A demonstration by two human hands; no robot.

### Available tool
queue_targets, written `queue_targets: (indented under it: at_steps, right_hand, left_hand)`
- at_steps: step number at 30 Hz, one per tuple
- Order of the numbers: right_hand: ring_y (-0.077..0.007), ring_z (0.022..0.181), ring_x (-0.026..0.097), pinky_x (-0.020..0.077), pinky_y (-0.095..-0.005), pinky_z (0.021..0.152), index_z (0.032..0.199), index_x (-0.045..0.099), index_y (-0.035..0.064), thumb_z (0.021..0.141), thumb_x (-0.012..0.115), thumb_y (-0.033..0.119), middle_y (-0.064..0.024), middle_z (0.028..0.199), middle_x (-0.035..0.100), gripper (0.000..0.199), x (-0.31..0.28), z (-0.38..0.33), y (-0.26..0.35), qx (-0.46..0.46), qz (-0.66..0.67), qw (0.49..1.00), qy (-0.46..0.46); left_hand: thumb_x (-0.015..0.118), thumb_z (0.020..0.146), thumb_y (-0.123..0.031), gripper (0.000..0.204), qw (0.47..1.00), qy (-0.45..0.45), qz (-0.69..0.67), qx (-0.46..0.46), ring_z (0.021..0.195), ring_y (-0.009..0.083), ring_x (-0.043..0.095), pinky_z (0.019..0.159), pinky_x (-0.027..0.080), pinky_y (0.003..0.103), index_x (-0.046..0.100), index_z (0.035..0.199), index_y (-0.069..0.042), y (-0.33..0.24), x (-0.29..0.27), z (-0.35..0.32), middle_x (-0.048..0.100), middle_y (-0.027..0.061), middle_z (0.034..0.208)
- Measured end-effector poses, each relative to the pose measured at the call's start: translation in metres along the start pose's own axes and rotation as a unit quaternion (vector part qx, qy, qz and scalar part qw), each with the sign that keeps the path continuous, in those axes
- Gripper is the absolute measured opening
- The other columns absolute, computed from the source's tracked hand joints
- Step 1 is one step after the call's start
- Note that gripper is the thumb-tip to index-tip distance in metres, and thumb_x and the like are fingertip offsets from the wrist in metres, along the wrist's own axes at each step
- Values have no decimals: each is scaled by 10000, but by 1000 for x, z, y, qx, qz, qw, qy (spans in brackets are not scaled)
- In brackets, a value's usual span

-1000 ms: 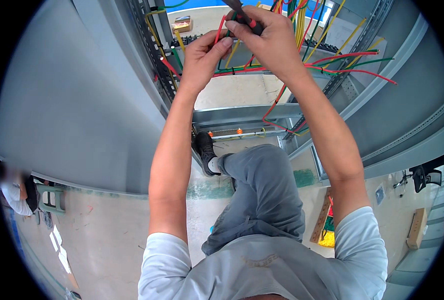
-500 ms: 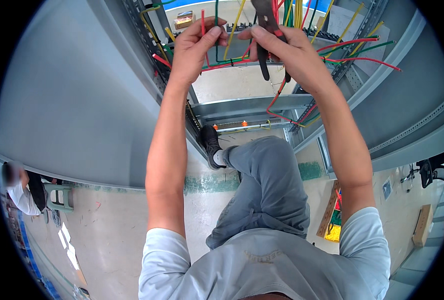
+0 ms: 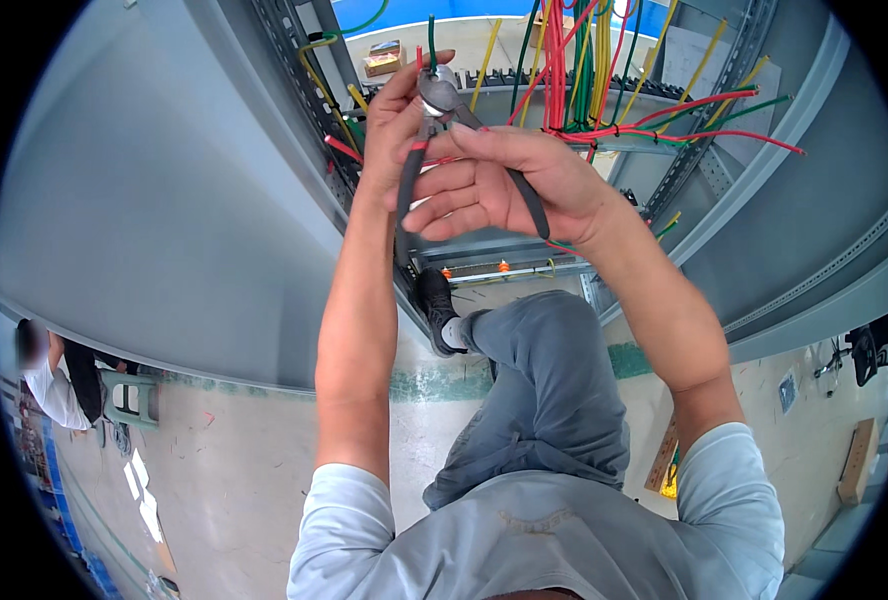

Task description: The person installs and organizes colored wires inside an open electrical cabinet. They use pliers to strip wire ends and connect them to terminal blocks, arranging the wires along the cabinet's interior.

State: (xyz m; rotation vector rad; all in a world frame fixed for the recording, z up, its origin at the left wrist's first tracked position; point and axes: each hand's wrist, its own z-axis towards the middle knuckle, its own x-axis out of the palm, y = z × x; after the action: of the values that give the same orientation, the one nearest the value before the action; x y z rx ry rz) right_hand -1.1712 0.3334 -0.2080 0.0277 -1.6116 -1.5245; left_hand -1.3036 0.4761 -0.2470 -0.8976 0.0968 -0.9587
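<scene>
Green wire [image 3: 432,40] and red wire [image 3: 419,57] stand with free ends up at the left hand [image 3: 390,135], inside the cabinet [image 3: 144,200], near its left rail [image 3: 292,82]. Left fingers curl behind them, but the head of the cutters [image 3: 440,93] hides where thumb and fingers meet, so how firm that grip is can't be made out. Right hand [image 3: 504,180] has a loose grip on the cutters — one handle across the base of the thumb, fingers reaching toward the other — with the handles spread wide. The step in hand looks like setting the cutters at the wires; whether one lies between the blades is unclear. The next move seems to call for exact blade placement, clear of the left fingertips, before any squeeze.
</scene>
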Motion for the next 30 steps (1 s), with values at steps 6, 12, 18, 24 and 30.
queue_targets:
  at_steps: [6,12,18,24,30]
  right_hand:
    - [-506,1296,529,491,-514,1088,1364,429,-117,1090,433,333,-331,1334,551,528,15,10,-2,-21,93,995,28]
    - [-520,1375,432,430,-564,1125,1415,421,-83,1093,375,394,-329,1462,445,577,19,25,-10,-71,113,991,23]
    - [-520,1375,437,447,-606,1089,1367,457,-56,1082,403,422,-330,1448,453,559,24,30,-14,-97,165,981,37]
    - [-445,1357,491,467,-598,1054,1339,503,-27,1067,415,482,-290,1420,502,584,33,32,-30,-119,211,970,17]
    - [-332,1246,577,473,-554,1015,1329,547,-3,1046,424,539,-224,1376,564,623,30,37,-41,-114,185,976,-12]
  left_hand:
    - [652,1001,-152,336,998,3,-66,-14,854,79,582,738,504,237,640,1315,-34,-13,10,-12,653,3,1005]
    - [601,1011,-203,459,967,-22,-218,-129,1116,174,561,938,489,254,489,1394,23,-5,-17,-19,572,107,1227]
    - [596,1027,-207,339,999,11,31,-28,1023,144,614,896,513,255,585,1311,-22,-14,-7,-14,653,63,1145]
    - [622,1015,-212,347,991,33,-104,-78,1077,173,630,971,518,307,598,1302,-17,-11,-24,-18,679,74,1171]
    - [611,1013,-245,377,992,-25,-91,-87,1192,199,590,1028,476,331,580,1327,-39,-21,2,-28,656,89,1229]
